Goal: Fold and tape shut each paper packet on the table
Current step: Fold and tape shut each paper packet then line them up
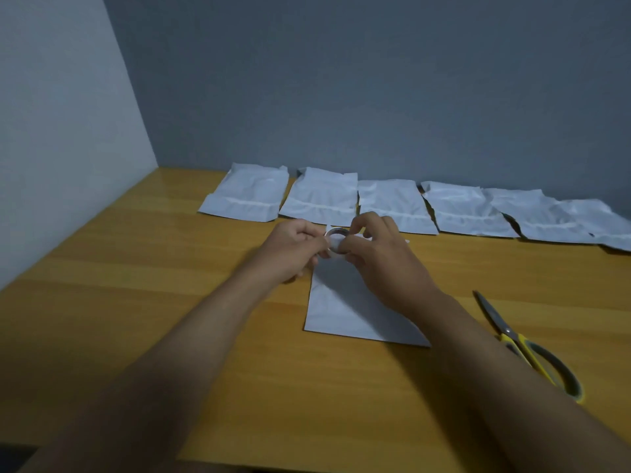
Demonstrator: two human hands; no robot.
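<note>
A wooden table [136, 268] meets grey walls in a corner. The paper packet [345, 312] lies mid-table, long axis running away from the person. Above its far end, left hand [293, 249] and right hand [382, 254] together pinch a tape roll [336, 241].

white paper packet [345, 308] flat, near table edge | tape roll [336, 241] above it | six packets [321, 196] rowed by wall

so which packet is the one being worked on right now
The packet lying alone in the middle of the table, directly under both hands and the tape roll. The others sit in a row along the back wall, out of the hands' way.
</note>
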